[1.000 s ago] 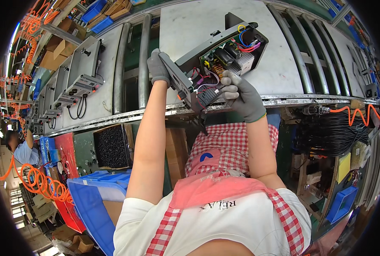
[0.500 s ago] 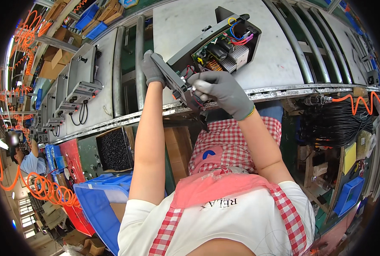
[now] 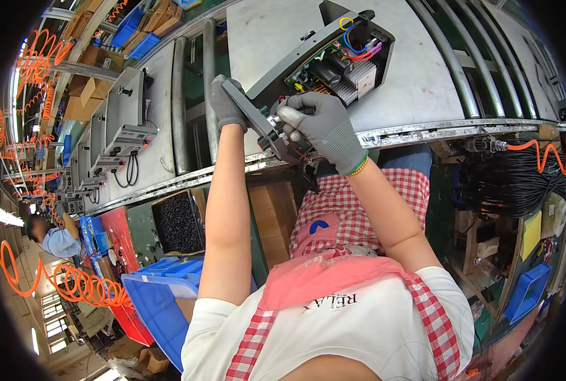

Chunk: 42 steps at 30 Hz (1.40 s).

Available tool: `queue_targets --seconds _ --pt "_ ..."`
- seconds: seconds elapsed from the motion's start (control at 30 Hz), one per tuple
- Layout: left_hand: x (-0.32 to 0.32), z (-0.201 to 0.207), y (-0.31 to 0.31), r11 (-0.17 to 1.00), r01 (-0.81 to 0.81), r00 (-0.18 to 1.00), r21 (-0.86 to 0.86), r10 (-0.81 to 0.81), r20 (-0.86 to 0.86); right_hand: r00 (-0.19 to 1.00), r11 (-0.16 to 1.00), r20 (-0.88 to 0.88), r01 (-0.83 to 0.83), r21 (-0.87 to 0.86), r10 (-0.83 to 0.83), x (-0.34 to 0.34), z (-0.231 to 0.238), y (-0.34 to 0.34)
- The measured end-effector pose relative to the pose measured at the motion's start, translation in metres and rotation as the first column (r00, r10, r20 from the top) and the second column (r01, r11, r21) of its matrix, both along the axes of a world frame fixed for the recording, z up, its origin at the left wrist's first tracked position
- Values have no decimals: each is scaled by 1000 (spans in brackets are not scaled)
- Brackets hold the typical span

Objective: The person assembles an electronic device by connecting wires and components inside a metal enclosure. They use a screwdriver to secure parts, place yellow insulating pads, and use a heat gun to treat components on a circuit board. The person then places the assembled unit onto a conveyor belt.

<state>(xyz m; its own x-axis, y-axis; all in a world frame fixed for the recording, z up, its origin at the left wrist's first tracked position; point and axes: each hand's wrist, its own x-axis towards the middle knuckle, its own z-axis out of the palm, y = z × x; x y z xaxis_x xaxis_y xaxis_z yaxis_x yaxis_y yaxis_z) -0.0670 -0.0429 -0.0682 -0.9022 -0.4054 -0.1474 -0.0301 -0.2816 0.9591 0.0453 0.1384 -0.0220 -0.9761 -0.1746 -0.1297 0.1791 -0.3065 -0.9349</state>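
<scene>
An opened dark grey metal device housing lies tilted on a pale work board, showing its inside. In it are a circuit board, black cylindrical parts, a silver finned heat sink and red, blue and yellow wires. My left hand, in a grey glove, is closed around the outer side of the device's end panel. My right hand, gloved too, bends its fingers and thumb together at the inner face of this panel, beside small fittings and thin wires. What its fingertips hold is hidden.
Metal rollers flank the work board. Similar grey housings stand in a row at left. Below the line are a box of small black parts, a blue bin and bundled black cables. A person is at far left.
The whole view has shifted slightly, moving things a little to the right. My right hand's thumb and fingers have shifted a little at the panel. My left hand keeps its grip.
</scene>
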Motion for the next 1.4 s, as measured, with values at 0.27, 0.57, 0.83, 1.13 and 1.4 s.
queue_targets --seconds 0.27,0.57,0.83,1.13,1.4 --pt "0 1 1 999 -18 1000 -46 18 -5 999 987 12 -51 154 50 -3 4 -4" --pt "1 -2 1 999 -19 1000 -40 18 -22 969 999 245 -29 -30 36 -1 -13 -20" --pt "1 1 4 1000 -28 999 9 28 -20 957 998 286 55 -42 -40 3 -9 -24" --pt "3 4 2 999 -11 1000 -39 12 8 959 989 240 146 34 -150 9 -10 -32" --pt "-3 -9 -5 1000 2 1000 14 -2 -9 962 985 215 157 66 -168 15 3 -35"
